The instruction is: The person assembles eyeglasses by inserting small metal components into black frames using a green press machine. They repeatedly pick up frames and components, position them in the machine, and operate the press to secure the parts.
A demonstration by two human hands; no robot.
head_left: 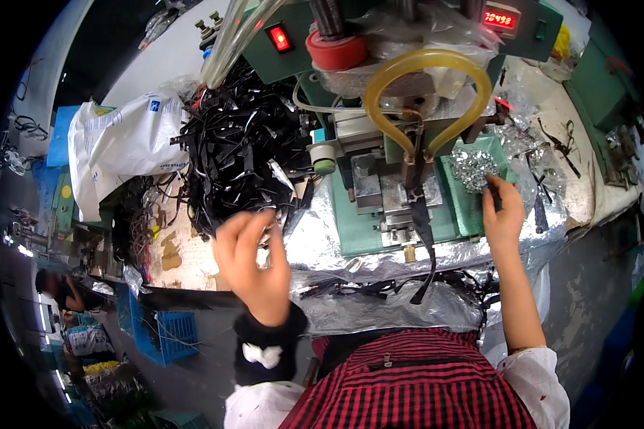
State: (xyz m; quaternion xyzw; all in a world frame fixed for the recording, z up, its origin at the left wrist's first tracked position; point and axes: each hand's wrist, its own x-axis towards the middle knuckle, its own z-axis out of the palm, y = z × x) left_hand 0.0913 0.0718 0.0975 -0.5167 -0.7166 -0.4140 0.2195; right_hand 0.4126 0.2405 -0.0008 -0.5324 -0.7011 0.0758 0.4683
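My left hand [254,261] is curled in front of a large heap of black straps [243,150]. Its fingers are blurred by motion, and I make out nothing held in them. At the right, my right hand [504,211] reaches to a green tray [472,225] of small silver metal pieces [474,169]. Its thumb and forefinger are drawn together at the pieces; whatever lies between them is too small to make out. Between my hands stands a press machine [376,193], with a black strap [422,232] hanging down from its middle toward me.
A yellow hose [426,61] loops over the press. A white plastic bag [129,139] lies left of the strap heap. Silver foil [315,247] covers the table's front, with more straps along the edge. A blue crate [175,336] stands on the floor at the left.
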